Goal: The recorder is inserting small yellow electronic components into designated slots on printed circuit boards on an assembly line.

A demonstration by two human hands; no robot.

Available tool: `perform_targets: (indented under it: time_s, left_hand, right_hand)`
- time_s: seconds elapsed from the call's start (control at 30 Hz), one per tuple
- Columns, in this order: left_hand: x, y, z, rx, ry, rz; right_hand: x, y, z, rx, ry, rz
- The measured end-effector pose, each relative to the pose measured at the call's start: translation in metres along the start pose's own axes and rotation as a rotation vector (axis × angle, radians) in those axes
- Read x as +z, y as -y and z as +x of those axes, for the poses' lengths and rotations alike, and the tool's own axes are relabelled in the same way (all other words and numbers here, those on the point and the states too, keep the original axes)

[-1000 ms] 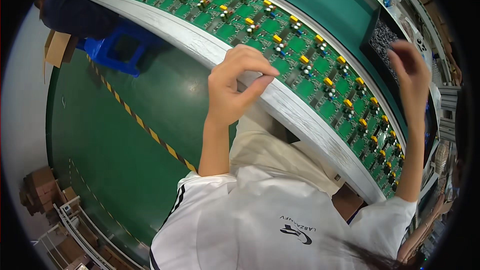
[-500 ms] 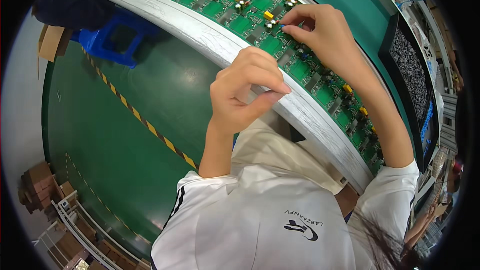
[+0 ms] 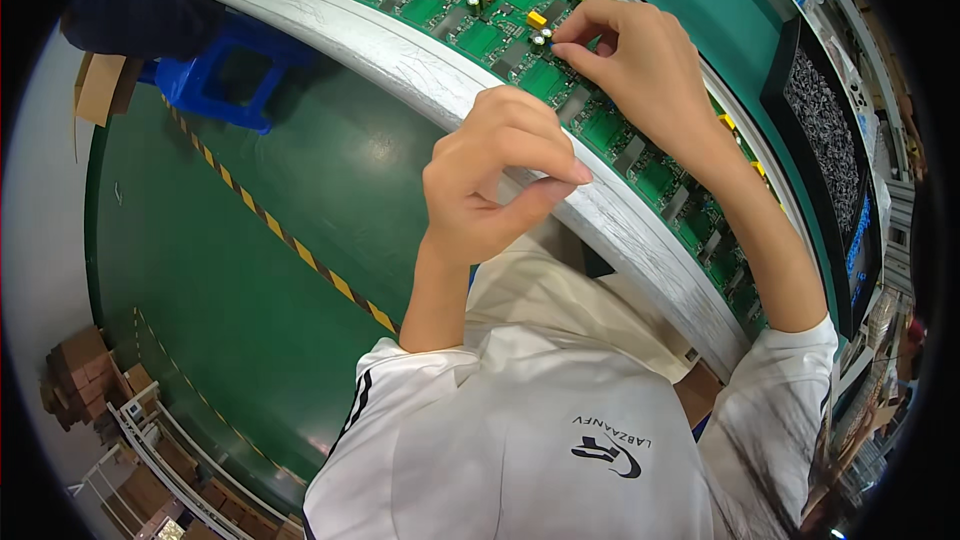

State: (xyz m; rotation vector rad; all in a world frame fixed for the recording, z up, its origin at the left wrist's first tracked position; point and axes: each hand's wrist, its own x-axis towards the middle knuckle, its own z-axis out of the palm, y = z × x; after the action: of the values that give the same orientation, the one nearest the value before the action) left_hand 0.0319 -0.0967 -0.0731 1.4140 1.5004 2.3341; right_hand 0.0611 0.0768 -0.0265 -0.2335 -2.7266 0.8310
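Observation:
My right hand reaches over a long row of green circuit boards. Its thumb and forefinger pinch a tiny blue component, now almost hidden by the fingertips. They are close against the board, beside a pair of small round capacitors and a yellow block-shaped component. Nearer to me, my left hand hovers above the pale metal rail. The left thumb and forefinger are pressed together, and whatever lies between them is too small or hidden to make out.
A black tray at the right holds many dark small parts and blue parts. Behind the boards runs a green surface. A blue stool and a person's dark clothing are at far left.
My right hand has shifted slightly left along the boards, closer to the round capacitors, and the blue component shows less between its fingers. My left hand keeps its pinch almost in place.

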Motion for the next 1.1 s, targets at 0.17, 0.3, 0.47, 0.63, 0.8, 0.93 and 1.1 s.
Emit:
perform_targets:
  time_s: [0.17,0.3,0.47,0.63,0.8,0.93,1.1]
  left_hand:
    - [0.001,0.0,0.0,0.011,0.016,0.045]
    - [0.003,-0.001,-0.001,0.007,0.018,0.124]
    - [0.01,-0.002,0.002,-0.031,-0.052,0.135]
    - [0.005,0.0,0.027,0.106,0.013,0.47]
    - [-0.03,0.006,0.052,0.181,0.154,0.756]
    - [-0.034,0.012,0.07,0.25,0.391,0.864]
    - [-0.022,0.022,0.07,0.173,0.526,0.865]
  right_hand:
    - [0.005,0.01,-0.004,0.028,-0.019,-0.129]
    - [0.016,0.017,-0.008,-0.015,-0.085,-0.267]
    - [0.014,0.018,-0.015,-0.063,-0.087,-0.291]
    - [-0.019,0.0,-0.04,-0.285,-0.177,-0.258]
    - [-0.089,-0.034,-0.103,0.069,-0.265,-0.191]
    - [-0.174,-0.122,-0.19,0.359,-0.41,-0.416]
    - [-0.271,-0.24,-0.321,0.546,-0.578,-0.504]
